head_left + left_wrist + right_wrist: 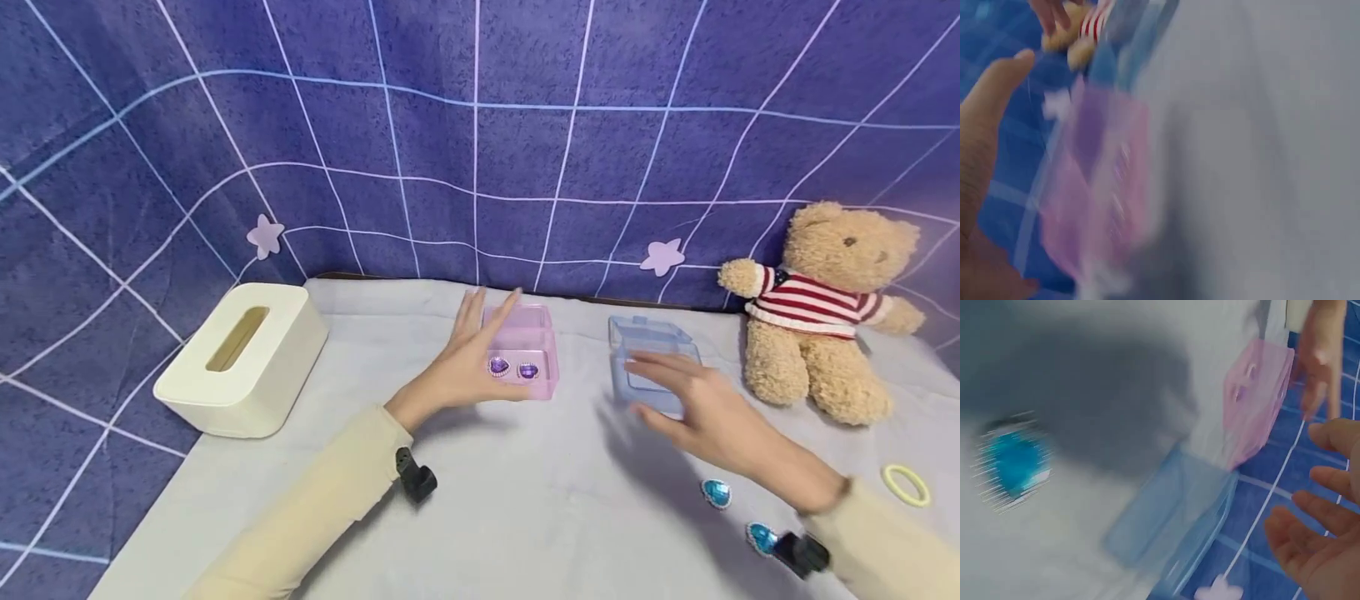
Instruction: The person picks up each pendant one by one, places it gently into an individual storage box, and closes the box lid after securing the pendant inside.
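Observation:
A pink clear box (546, 377) stands with its lid up, and two purple heart-shaped gems (498, 367) lie inside. My left hand (468, 367) is at its left side with fingers spread; whether it touches the box I cannot tell. To the right, a blue clear box (628, 390) also has its lid raised. Over its front right part hovers my right hand (701, 408), fingers loosely extended and holding nothing. Two teal gems with silvery edges lie near my right forearm: one gem (716, 493) in full view, the other gem (761, 537) partly behind the wrist camera.
A cream tissue box (247, 367) stands at the left. At the right sits a teddy bear (821, 317) in a striped sweater, with a yellow ring (906, 485) in front of it. A blue gridded cloth (525, 150) hangs behind the table (510, 500).

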